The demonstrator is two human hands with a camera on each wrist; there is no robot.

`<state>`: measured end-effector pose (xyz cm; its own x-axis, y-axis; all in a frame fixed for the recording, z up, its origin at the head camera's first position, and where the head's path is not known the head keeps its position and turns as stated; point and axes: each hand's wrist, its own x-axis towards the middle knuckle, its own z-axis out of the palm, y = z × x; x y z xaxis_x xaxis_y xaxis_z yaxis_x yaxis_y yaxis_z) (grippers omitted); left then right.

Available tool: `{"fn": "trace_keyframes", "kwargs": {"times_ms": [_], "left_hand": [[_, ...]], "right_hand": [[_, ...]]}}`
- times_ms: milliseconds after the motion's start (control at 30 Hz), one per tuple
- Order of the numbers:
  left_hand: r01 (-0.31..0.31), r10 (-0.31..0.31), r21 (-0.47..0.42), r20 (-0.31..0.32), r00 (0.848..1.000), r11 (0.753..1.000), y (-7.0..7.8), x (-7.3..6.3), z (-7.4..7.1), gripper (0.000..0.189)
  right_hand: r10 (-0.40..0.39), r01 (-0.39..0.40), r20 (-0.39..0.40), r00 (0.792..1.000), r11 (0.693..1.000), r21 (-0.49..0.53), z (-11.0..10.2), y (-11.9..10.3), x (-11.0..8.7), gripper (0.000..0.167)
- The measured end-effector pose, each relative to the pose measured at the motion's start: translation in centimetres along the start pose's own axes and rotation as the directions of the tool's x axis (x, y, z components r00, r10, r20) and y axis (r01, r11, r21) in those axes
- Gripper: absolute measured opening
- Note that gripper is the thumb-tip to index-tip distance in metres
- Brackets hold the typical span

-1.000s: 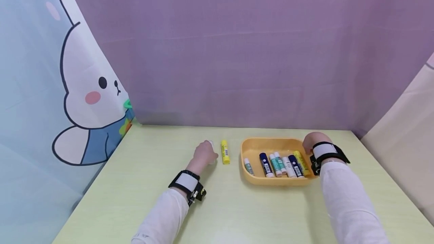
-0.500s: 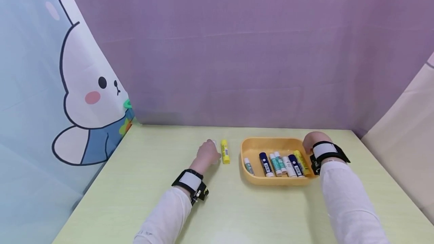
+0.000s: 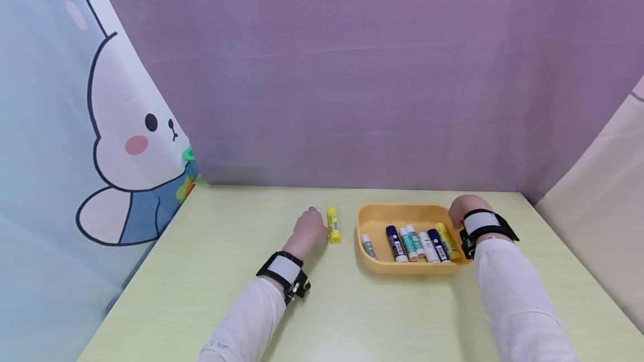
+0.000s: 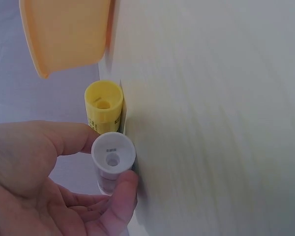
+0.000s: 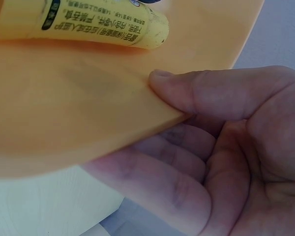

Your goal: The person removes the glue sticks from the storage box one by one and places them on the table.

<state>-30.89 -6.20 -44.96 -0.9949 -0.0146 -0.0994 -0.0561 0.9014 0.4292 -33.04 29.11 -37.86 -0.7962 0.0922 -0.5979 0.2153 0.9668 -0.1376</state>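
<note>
Between thumb and fingertips, my left hand (image 3: 309,228) pinches a white glue stick (image 4: 113,155), seen end-on in the left wrist view and mostly covered by the hand in the head view. Close beside it on the table lies a yellow glue stick (image 3: 334,225). My right hand (image 3: 468,209) grips the right rim of an orange-yellow plastic tray (image 3: 412,268), thumb inside and fingers beneath the outer edge. Several glue sticks lie in the tray: dark blue ones (image 3: 396,243), green-and-white ones (image 3: 408,243), a white one (image 3: 429,247) and a yellow one (image 3: 446,241) nearest my right hand.
The pale table (image 3: 352,317) ends at a purple cloth (image 3: 322,82) along its back. A blue curtain (image 3: 40,183) with a cartoon animal hangs at the left, and a pale curtain (image 3: 609,194) at the right.
My left hand has shifted slightly right with the white glue stick, closer to the yellow one on the table. My right hand stays on the tray rim.
</note>
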Motion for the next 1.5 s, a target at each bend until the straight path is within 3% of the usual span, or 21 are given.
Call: {"fn": "trace_keyframes", "kwargs": {"times_ms": [700,1100,1267,1500], "left_hand": [[-0.025,0.025,0.006,0.022,0.999,1.0,0.0,-0.4,-0.7,0.052],[-0.086,0.089,0.072,-0.036,0.995,0.994,2.3,-1.3,-4.6,0.068],[-0.155,0.167,0.093,-0.143,0.976,0.984,3.7,-2.4,-6.8,0.079],[-0.244,0.263,0.101,-0.279,0.924,0.964,6.5,-4.8,-9.6,0.101]], "right_hand": [[-0.005,0.005,-0.013,1.0,1.0,-0.007,0.0,0.2,1.1,0.029],[0.054,-0.053,-0.014,0.998,0.998,0.043,-0.1,0.1,1.2,0.023],[0.08,-0.077,-0.028,0.996,0.994,0.081,-0.1,-0.2,0.3,0.02],[0.051,-0.048,-0.039,0.998,0.996,0.073,0.1,-0.3,-0.4,0.021]]}}
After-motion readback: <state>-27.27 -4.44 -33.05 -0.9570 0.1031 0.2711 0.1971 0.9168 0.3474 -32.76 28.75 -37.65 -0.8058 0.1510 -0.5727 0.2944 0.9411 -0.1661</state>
